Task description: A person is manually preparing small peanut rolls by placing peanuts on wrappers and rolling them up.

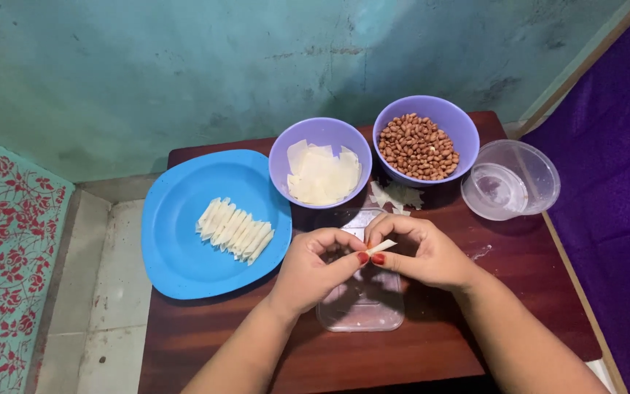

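Together, over the dark wooden table (475, 292) and the clear flat lid (362, 310), our left hand (315, 266) and right hand (421, 252) pinch a small pale roll (380, 247) between closed fingertips, its long axis running left-right, right end tipped slightly far.

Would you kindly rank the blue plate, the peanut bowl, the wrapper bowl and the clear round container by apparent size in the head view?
1. Blue plate, clearly largest.
2. Peanut bowl and wrapper bowl: both purple, look about alike, so unranked.
3. Clear round container, roughly similar or slightly smaller; too close to call.
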